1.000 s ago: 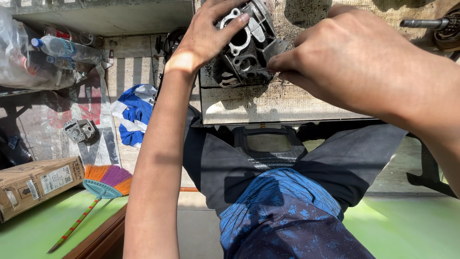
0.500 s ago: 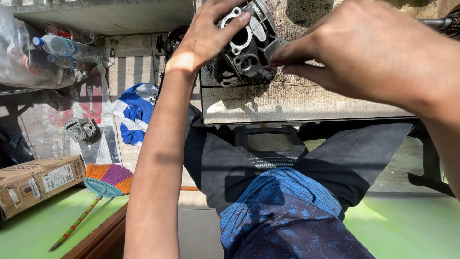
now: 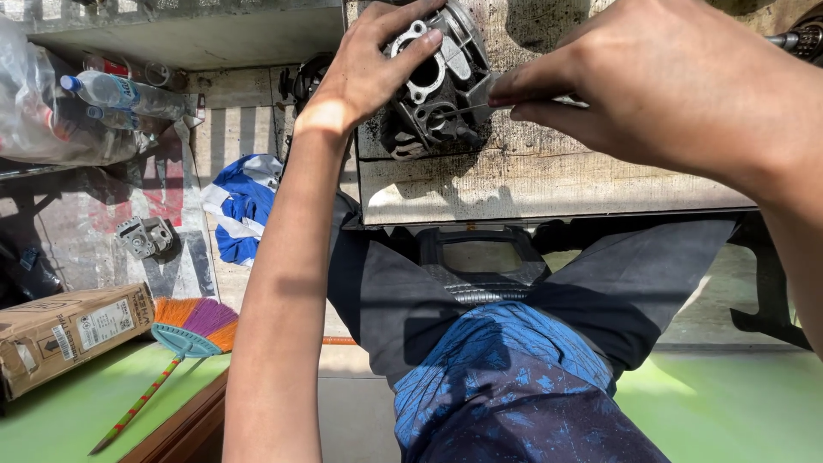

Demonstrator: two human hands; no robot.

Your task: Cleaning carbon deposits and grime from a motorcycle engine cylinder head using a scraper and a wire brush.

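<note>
A dark metal engine cylinder part (image 3: 439, 86) rests tilted on a worn wooden bench top (image 3: 549, 180). My left hand (image 3: 377, 60) grips it from the left, fingers curled over its upper face. My right hand (image 3: 660, 81) pinches a thin metal tool (image 3: 480, 107) whose tip reaches into an opening on the part's face. My legs in dark trousers and a blue patterned shirt show below the bench.
A blue and white cloth (image 3: 244, 206) and a small grey metal part (image 3: 144, 236) lie on the floor at left. Plastic bottles in a bag (image 3: 77, 103) sit at upper left. A cardboard box (image 3: 73, 334) and a colourful broom (image 3: 184, 339) lie on a green surface at lower left.
My right hand has drawn back to the right, and the thin tool now shows between it and the part. The part looks turned slightly in my left hand.
</note>
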